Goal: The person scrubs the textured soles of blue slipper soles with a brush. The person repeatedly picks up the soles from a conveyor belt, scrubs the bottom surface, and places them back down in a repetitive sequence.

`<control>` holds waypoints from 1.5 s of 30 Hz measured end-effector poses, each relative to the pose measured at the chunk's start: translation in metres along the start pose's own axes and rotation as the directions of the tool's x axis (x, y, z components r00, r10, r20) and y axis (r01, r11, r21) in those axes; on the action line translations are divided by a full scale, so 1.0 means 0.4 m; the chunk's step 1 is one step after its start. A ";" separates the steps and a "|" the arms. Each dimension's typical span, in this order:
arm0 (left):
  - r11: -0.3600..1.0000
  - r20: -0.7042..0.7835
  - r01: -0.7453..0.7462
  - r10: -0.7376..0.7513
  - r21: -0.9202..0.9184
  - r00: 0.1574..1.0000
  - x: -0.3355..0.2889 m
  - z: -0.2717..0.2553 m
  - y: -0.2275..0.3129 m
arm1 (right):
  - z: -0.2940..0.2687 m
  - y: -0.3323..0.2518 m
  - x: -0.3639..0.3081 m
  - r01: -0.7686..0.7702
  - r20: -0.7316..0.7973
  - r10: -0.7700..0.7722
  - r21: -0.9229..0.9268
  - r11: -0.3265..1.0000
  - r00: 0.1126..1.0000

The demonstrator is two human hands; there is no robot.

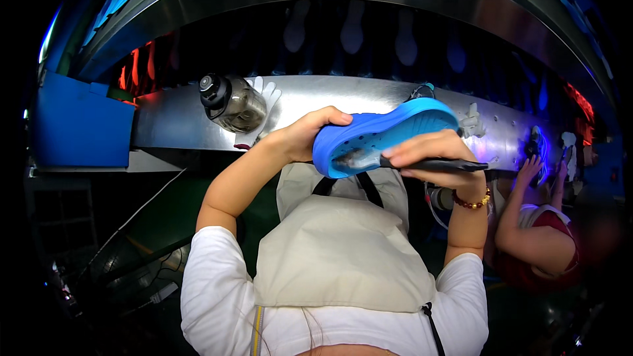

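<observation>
Blue shoe sole (389, 133) in left hand (306, 135) grip, dark brush (435, 165) in right hand (428, 153), near steel ledge (330, 92).

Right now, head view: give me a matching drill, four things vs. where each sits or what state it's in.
Things
1. blue shoe sole
2. dark brush
3. water bottle
4. white glove

Places or states
A. lying on its side on the metal ledge, dark cap to the left
B. held in the left hand, raised over the apron
C. on the ledge, just right of the bottle
D. gripped in the right hand, tip against the sole

Pairs: 1-B, 2-D, 3-A, 4-C
</observation>
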State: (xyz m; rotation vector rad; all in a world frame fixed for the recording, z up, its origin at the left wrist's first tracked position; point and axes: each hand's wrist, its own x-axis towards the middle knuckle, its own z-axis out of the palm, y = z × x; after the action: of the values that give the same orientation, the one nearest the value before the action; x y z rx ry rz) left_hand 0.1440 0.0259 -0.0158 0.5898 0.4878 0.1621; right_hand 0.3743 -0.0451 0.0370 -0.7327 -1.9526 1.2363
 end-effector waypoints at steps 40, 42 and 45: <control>0.764 -0.207 -0.531 0.490 -0.365 0.847 0.103 -0.092 -0.076 | 0.145 0.034 -0.005 0.043 -0.057 -0.064 -0.316 0.948 0.996; 0.759 -0.193 -0.527 0.492 -0.382 0.849 0.091 -0.084 -0.076 | 0.102 0.020 -0.007 0.048 0.013 -0.047 -0.122 0.991 0.999; 0.742 -0.157 -0.556 0.541 -0.374 0.826 0.093 -0.033 -0.059 | 0.076 0.046 0.010 -0.135 -0.363 0.142 0.046 0.990 0.921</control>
State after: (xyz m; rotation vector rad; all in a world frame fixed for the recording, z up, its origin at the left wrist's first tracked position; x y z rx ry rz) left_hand 0.1704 0.0233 -0.0534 0.3019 0.2879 0.8297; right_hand 0.3494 -0.0507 0.0121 -1.0266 -1.6021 1.1055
